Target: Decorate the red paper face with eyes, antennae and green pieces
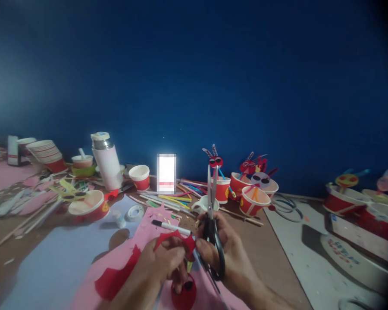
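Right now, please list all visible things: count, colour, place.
wall: one, blue, background
thermos: one, white, back left
paper cups: many, red and white, back
paper figures: several, mixed colours, by cups
sticks: many, mixed colours, centre
tape roll: one, white, left
marker: one, white, beyond hands
blue sheet: one, blue, left
pink paper: several, pink, beneath hands
red face: one, red, lower centre
red cutout: one, red, left hand
scissors: one, black handles, right hand
left hand: one, lower centre
right hand: one, lower centre
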Motion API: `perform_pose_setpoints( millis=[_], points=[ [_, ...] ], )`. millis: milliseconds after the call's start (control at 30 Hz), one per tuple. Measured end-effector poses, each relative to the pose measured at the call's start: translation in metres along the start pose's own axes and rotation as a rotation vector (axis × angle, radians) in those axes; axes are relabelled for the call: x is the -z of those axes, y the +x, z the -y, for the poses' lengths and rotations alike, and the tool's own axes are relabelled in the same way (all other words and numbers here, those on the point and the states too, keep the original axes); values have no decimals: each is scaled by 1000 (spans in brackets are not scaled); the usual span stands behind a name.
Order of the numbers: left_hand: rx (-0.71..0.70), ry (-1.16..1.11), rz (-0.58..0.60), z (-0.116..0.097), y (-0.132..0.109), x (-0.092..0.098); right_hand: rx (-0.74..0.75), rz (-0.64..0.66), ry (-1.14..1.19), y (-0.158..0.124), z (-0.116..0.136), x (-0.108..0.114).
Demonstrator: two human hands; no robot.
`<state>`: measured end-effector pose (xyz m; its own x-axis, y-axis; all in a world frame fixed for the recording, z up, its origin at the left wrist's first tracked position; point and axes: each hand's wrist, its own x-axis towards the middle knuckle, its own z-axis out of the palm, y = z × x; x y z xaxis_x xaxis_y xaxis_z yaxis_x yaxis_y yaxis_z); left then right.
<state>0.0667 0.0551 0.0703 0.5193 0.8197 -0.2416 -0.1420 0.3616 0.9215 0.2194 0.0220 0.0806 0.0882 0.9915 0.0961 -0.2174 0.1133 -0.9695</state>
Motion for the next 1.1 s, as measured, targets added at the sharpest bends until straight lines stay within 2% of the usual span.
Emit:
perform_pose_setpoints(
  millis=[167, 333, 600, 833, 1100],
  points=[
    [0, 87, -107, 9, 4, -2, -14, 9, -29, -3, -10, -1],
    [-12, 173, -130, -12, 3, 1, -72, 102, -122, 0, -9, 1],
    [-131, 196, -157, -39, 2, 21, -117, 374, -398, 1, -3, 14],
    [-174, 183, -195, -46, 3, 24, -205, 369, -487, -4, 2, 7],
    [-147, 232, -192, -49, 0, 23, -158, 382, -481, -4, 1, 5]
  ],
)
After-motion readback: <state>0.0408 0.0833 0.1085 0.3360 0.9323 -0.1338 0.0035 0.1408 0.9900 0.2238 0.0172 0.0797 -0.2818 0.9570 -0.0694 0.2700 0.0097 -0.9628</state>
